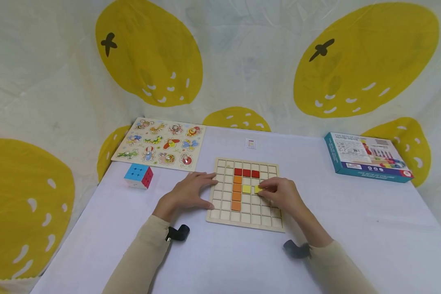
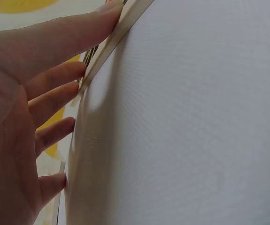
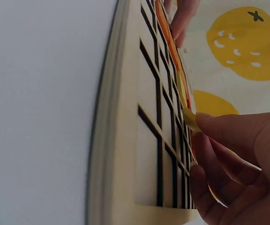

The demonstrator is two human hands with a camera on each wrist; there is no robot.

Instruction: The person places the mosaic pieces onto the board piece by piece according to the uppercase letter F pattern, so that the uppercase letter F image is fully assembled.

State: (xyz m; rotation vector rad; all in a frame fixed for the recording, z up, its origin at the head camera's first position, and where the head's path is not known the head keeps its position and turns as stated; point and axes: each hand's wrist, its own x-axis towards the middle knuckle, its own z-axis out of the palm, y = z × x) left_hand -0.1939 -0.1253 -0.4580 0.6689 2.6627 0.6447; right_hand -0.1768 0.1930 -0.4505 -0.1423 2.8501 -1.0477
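Note:
A wooden grid board (image 1: 228,217) lies flat on the white table, its cells filled with square tiles. Three red tiles (image 1: 246,172) form a row, with a column of orange tiles (image 1: 237,196) below the leftmost. One yellow tile (image 1: 246,189) lies right of that column. Between thumb and fingers my right hand (image 1: 283,195) pinches another yellow tile (image 3: 190,120), held at the board just right of the first. My left hand (image 1: 189,192) rests at the board's left edge, fingers spread and fairly straight, thumb touching the lower left rim.
An insect picture puzzle (image 1: 158,143) lies at the back left, with a puzzle cube (image 1: 138,175) in front of it. Behind the board lies a small printed card (image 1: 251,143). A flat game box (image 1: 367,157) lies at the back right.

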